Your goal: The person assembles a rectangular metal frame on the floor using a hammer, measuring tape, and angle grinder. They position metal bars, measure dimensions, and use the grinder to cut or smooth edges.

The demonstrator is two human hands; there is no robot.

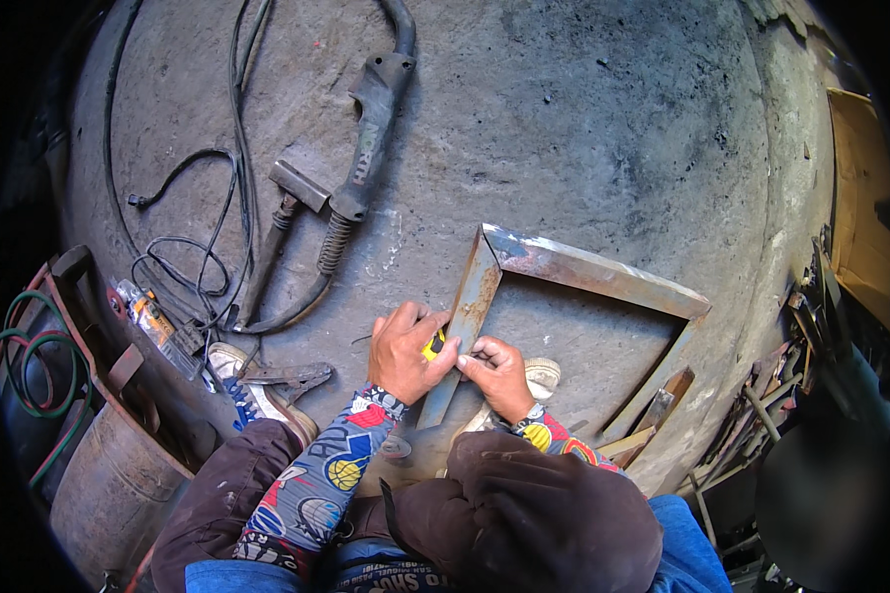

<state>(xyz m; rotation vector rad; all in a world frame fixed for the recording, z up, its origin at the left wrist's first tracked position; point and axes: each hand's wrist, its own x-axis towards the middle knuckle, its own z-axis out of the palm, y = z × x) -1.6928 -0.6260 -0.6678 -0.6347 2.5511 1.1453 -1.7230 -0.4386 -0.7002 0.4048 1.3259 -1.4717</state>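
A: Where are the hands?
B: Pretend a clock sits between them, with twelve at the top. The left hand (402, 348) is at nine and the right hand (500, 376) is at three.

A: What does the left one have?
B: A small yellow tape measure (433, 345). Its fingers are curled closed around it, just beside the left bar (477, 295) of a metal frame (598, 270).

A: And the right one?
B: Its thumb and fingers are close together at the right edge of that bar. I cannot tell what is pinched between them.

A: Where is the frame?
B: It lies on the grey floor (564, 109). Most of it is between one and three o'clock. Its long top bar is at two.

A: What else is around?
B: A grey tool (374, 138) with a thick cable is at eleven. A hammer (297, 186) is at ten. A dark clamp (302, 377) is at nine, near a shoe. A big rusty tank (119, 494) is at eight. Brown cardboard (860, 188) is at two, far out.
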